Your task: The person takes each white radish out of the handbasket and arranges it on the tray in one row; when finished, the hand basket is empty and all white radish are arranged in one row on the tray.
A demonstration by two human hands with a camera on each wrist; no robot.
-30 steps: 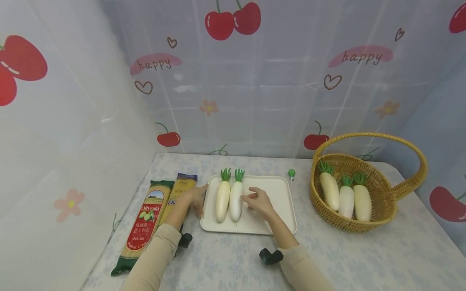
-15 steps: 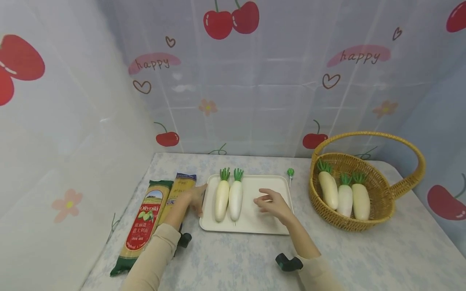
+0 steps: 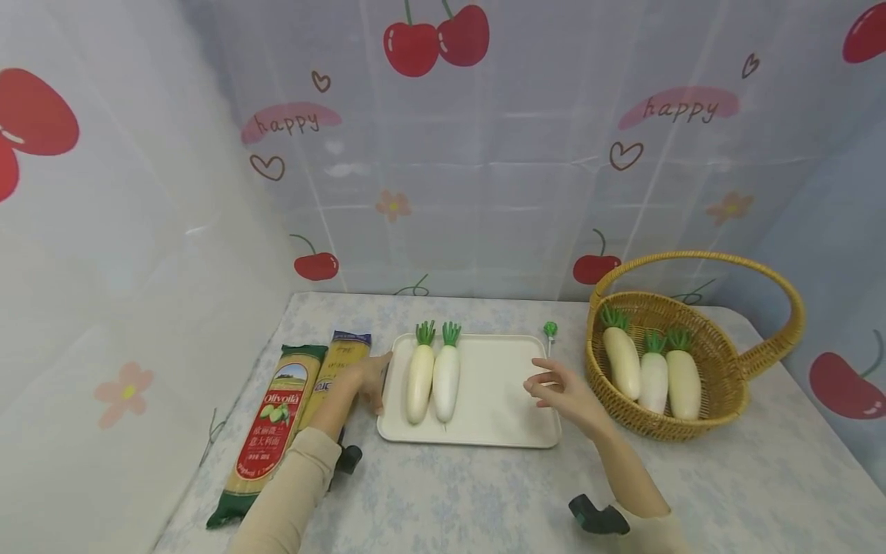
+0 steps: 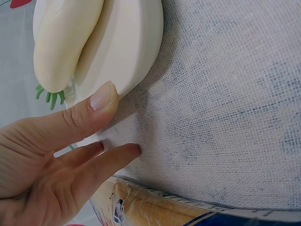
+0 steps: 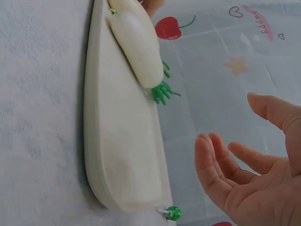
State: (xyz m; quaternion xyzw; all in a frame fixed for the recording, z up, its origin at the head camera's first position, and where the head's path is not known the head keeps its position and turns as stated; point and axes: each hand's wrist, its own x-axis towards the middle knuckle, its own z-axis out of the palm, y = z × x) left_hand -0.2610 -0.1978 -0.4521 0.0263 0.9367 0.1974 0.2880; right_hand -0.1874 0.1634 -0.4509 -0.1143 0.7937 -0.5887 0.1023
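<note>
Two white radishes with green tops lie side by side on the left part of a cream tray (image 3: 494, 392): a yellowish one (image 3: 420, 385) and a whiter one (image 3: 446, 382). My left hand (image 3: 372, 383) is at the tray's left edge, and in the left wrist view its thumb (image 4: 104, 98) lies against the rim while the other fingers spread apart below. Over the tray's right edge hovers my right hand (image 3: 569, 394), its fingers loosely bent with nothing between them. The right wrist view shows the same empty hand (image 5: 254, 174) beside the tray.
Right of the tray stands a wicker basket (image 3: 626, 419) with a tall handle, holding three radishes (image 3: 654, 382). A small green-headed stick (image 3: 550, 331) lies behind the tray's right corner. Two spaghetti packs, one red and green (image 3: 273, 427), one yellow (image 3: 344, 355), lie left.
My right hand has moved right, from beside the whiter radish across the tray to its right edge. The left hand and both radishes on the tray stay in place.
</note>
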